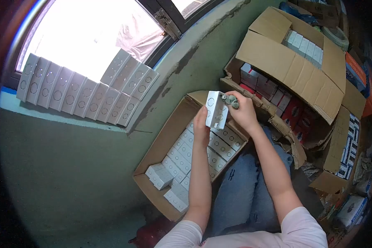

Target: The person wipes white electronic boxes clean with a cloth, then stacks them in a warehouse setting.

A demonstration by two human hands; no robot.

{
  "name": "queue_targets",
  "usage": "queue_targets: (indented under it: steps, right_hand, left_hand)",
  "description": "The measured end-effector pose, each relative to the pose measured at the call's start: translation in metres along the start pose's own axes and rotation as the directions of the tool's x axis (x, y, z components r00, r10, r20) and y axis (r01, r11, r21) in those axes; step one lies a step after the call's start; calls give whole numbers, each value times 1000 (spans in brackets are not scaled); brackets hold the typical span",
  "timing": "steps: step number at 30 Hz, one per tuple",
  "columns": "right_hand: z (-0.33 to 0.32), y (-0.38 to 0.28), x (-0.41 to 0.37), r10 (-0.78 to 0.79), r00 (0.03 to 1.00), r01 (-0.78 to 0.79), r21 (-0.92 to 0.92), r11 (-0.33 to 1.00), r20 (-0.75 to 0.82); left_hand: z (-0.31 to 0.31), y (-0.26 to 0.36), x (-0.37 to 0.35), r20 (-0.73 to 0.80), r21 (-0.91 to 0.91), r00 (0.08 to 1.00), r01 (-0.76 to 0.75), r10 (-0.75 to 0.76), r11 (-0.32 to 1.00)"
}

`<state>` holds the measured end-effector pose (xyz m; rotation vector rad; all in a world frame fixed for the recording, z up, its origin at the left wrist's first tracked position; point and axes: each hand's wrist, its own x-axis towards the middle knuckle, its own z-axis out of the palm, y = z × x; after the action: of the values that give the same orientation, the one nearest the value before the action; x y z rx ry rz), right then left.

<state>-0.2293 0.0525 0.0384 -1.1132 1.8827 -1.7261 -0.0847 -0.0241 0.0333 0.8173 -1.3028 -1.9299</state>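
My left hand (201, 129) is closed around the lower left side of a white plastic electrical box (211, 108) with round knockouts on its walls. The box is held tilted, its open side partly facing me. Pinched in my right hand (243, 111) is a crumpled grey-green cloth (230, 100), pressed at the box's upper right edge. Below both hands stands an open cardboard carton (153, 155) with rows of similar white boxes (179, 158). Two of them lie loose on top, near the carton's left end.
On the window sill to the left stands a row of white electrical boxes (70, 93), with a few more stacked at its right end. Larger open cartons (291, 62) with red and white packages (273, 89) crowd the right side. My knees are beside the near carton.
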Motion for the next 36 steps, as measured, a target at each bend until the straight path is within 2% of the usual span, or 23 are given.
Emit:
queue_targets:
  steps: [3, 4, 6, 7, 9, 12, 15, 18, 19, 25, 30, 34, 36]
  right_hand:
    - [-5, 4, 4, 29, 996, -40, 128, 991, 84]
    - [-6, 5, 4, 40, 994, -56, 165, 985, 101]
    - [-3, 6, 1, 85, 996, -85, 47, 995, -1]
    - [-1, 8, 0, 102, 993, -103, -21, 994, -52]
    - [5, 11, -2, 78, 986, -100, -147, 984, -149]
    - [9, 9, -4, 32, 986, -67, -206, 976, -166]
    - [-4, 5, -1, 36, 999, -32, -124, 992, 32]
    - [-14, 2, 4, 105, 979, -122, 88, 989, 173]
    - [-15, 3, 4, 47, 978, -61, 64, 996, 203]
    - [-12, -16, -2, -159, 987, 156, -115, 981, -18]
    - [-14, -19, -2, -252, 964, 263, -194, 945, 82]
    - [-12, -18, -4, -269, 951, 298, -219, 929, 152]
    - [-12, -17, -5, -290, 945, 320, -238, 917, 154]
  left_hand:
    - [1, -2, 0, -78, -77, 997, -10, 4, 997]
    - [-1, -3, 0, -38, 50, 998, -53, 55, 997]
    - [-4, -6, 2, 66, 291, 988, -153, 139, 945]
    - [-1, -10, 3, 76, 345, 971, -238, 226, 908]
    - [2, -9, 1, 72, 331, 972, -233, 222, 914]
    - [-2, -5, 1, 60, 266, 987, -163, 152, 950]
    - [0, 0, 0, -4, 112, 998, -59, 60, 992]
    - [2, 1, 1, -89, -52, 996, 11, -15, 999]
    - [-1, -2, 3, -95, -86, 995, 26, -34, 996]
    - [-4, -1, 4, -129, -127, 989, 60, -76, 990]
    - [0, -2, 2, -99, 7, 995, 20, -19, 1000]
    - [-4, 3, 3, 9, 230, 993, -116, 117, 966]
    - [-7, 2, 4, 15, 209, 996, -85, 83, 974]
